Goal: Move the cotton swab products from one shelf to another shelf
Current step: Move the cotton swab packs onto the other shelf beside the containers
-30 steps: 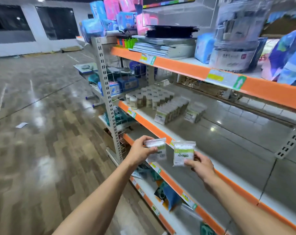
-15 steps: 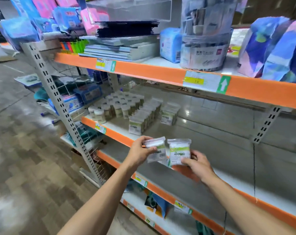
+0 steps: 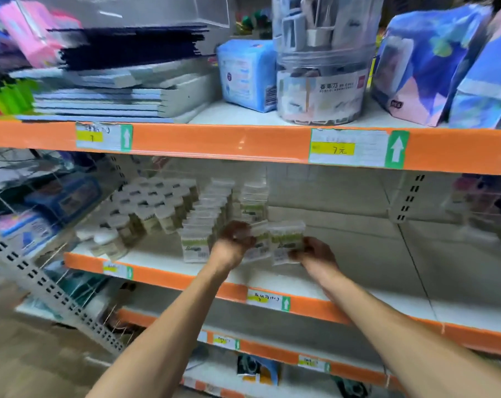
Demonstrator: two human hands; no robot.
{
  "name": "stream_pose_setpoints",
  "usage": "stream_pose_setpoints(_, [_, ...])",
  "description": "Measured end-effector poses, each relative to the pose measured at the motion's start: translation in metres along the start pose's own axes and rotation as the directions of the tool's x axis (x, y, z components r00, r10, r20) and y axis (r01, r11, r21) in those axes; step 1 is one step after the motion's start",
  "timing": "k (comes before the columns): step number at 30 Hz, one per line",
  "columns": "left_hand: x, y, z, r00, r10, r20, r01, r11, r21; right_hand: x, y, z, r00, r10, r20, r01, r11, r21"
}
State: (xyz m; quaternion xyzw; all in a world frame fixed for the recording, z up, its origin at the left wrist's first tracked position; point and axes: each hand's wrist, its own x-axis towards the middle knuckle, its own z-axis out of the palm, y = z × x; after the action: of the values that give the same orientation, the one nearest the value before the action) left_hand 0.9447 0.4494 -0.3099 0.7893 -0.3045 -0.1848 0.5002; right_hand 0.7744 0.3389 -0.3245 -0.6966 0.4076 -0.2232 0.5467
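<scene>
My left hand (image 3: 234,242) grips a clear cotton swab packet (image 3: 260,243) with a green label. My right hand (image 3: 315,254) grips a second such packet (image 3: 286,239). Both packets hang side by side over the middle shelf (image 3: 238,291), just right of a row of standing swab packets (image 3: 204,225). Behind that row stand a further stack of packets (image 3: 253,202) and several round swab tubs (image 3: 154,208) with white lids. The view is blurred by motion.
The orange-edged top shelf (image 3: 215,140) carries stacked blue notebooks (image 3: 105,101), a blue pack (image 3: 248,73), a clear jar (image 3: 321,64) and colourful bags (image 3: 424,61). A perforated upright post (image 3: 51,285) stands at left. The middle shelf's right half is bare; lower shelves (image 3: 272,354) hold few items.
Both hands have lifted the two packets up and forward from below the shelf edge to over the middle shelf, beside the stocked packets. The camera has swung right and closer.
</scene>
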Motion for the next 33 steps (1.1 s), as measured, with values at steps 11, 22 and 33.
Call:
stream_pose_setpoints(11, [0.047,-0.005,0.005,0.987,0.143,0.072,-0.158,0.949,0.274,0.019,-0.003,0.017,0.994,0.015,-0.110,-0.010,0.999,0.045])
stream_pose_setpoints(22, [0.094,-0.021,0.010,0.956,0.276,0.096,-0.291,0.878,0.381,0.031,0.005,0.034,0.992,0.028,-0.123,-0.016,0.996,0.093])
stream_pose_setpoints(33, [0.099,-0.023,0.004,0.934,0.348,0.084,-0.342,0.800,0.493,0.050,0.009,0.052,0.986,-0.023,-0.166,0.033,0.998,0.058])
